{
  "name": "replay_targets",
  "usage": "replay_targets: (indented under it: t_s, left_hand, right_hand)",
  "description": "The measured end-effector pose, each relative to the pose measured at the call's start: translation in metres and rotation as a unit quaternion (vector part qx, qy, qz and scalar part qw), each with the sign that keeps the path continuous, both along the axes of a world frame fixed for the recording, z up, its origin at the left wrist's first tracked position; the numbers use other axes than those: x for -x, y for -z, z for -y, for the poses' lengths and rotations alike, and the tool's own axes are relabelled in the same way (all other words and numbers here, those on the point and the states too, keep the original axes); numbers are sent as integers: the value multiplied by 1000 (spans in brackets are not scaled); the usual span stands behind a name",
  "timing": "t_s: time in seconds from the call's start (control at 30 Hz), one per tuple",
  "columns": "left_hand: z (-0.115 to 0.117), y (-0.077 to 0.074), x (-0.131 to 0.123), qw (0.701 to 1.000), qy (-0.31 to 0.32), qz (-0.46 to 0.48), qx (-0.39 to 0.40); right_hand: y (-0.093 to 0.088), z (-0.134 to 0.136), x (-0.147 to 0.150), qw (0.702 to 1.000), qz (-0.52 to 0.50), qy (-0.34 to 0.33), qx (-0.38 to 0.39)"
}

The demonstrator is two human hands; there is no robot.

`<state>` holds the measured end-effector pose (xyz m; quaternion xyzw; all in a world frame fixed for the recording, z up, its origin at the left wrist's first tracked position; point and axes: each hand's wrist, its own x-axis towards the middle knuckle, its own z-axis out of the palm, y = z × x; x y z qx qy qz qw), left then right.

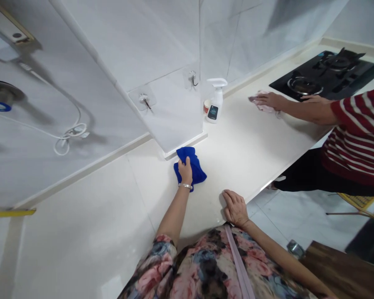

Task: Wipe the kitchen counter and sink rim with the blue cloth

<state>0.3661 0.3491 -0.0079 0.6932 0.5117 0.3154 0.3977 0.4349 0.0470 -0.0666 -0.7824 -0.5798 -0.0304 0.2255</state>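
My left hand [185,171] is closed on a blue cloth [199,171], which lies bunched on the pale countertop [230,158] by the corner of the tiled wall. A bracelet [185,186] circles that wrist. My right hand [236,207] rests on the counter's front edge with its fingers laid on the surface and nothing in them. Beyond the cloth, a white spray bottle [216,104] stands against the wall, with a small orange-and-white container [206,106] partly hidden behind it.
At the right, another person in a striped shirt [361,137] presses a pink cloth [264,104] on the counter near a black gas hob [330,72]. Wall hooks [145,99] and a looped white cable [71,133] hang at left. A yellow chair [358,201] stands on the floor.
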Motion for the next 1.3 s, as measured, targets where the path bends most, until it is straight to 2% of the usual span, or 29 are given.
replay_targets:
  t_s: [0.1,0.17,0.23,0.3,0.37,0.43,0.5,0.6,0.73,0.9,0.97,1.07,1.13,1.17,1.23,1.3]
  left_hand:
    - [-8,-14,-26,997,65,-29,-29]
    - [-21,-28,-41,977,150,-77,-133]
    - [-41,-40,-51,920,234,-156,-273]
    - [-65,-45,-57,850,294,-234,-369]
    - [-87,-42,-59,793,349,-289,-407]
    - [-100,-33,-57,765,378,-314,-417]
    - [-104,-22,-54,772,362,-317,-416]
    - [-99,-10,-46,808,299,-305,-406]
    - [-95,-9,-17,847,239,-283,-382]
    - [-94,-10,46,893,175,-273,-312]
    - [-92,-8,74,914,131,-275,-266]
    - [-86,-6,117,947,-9,-279,-158]
    - [-79,-7,147,949,-93,-284,-100]
    - [-74,-8,160,948,-110,-287,-86]
    - [-60,-9,181,949,-99,-288,-87]
    - [-40,-8,188,953,-67,-280,-93]
  right_hand:
    - [0,0,0,1000,1,-2,-3]
    - [0,1,0,1000,-1,-5,-3]
    - [1,2,0,1000,-4,-6,-3]
    - [0,2,0,1000,-5,-6,-5]
    - [-1,2,0,1000,-3,-6,-8]
    - [-3,2,1,1000,0,-6,-3]
    - [-5,3,1,1000,2,-4,3]
    - [-6,4,0,1000,1,-3,9]
    - [-6,4,-2,1000,-3,-11,15]
    - [-2,4,-4,1000,-5,-23,15]
    - [-1,4,-5,1000,-4,-24,18]
    - [0,4,-5,1000,-5,-22,19]
    - [1,4,-5,1000,-5,-22,17]
    - [2,3,-5,1000,-4,-23,15]
    - [3,3,-5,1000,0,-24,11]
    - [5,3,-5,1000,3,-24,8]
